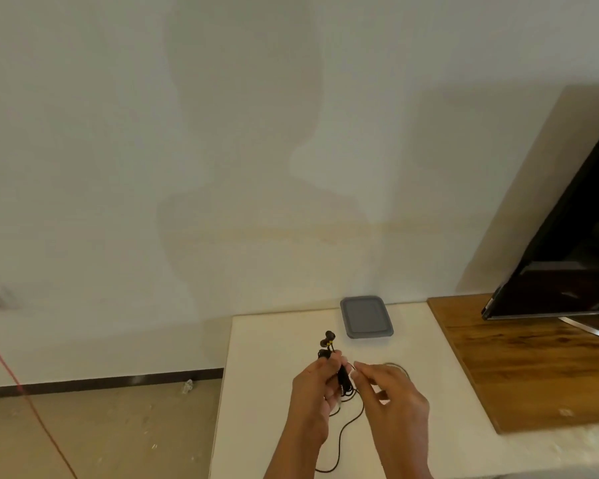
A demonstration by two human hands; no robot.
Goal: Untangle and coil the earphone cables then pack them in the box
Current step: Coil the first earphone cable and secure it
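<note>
Black earphone cable [343, 376] bunched in left hand [313, 392], buds above fist. Right hand [395, 399] alongside, fingertips [357, 366] at a strand (pinch unclear). Grey box [366, 317] beyond both.

Home room: television [567, 243], wooden stand [519, 361].

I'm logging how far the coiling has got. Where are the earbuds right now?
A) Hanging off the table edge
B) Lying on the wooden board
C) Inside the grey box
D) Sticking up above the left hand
D: the earbuds poke up above the left hand, which grips the black cable; the grey box sits apart, beyond the hands, with its lid on.
</note>
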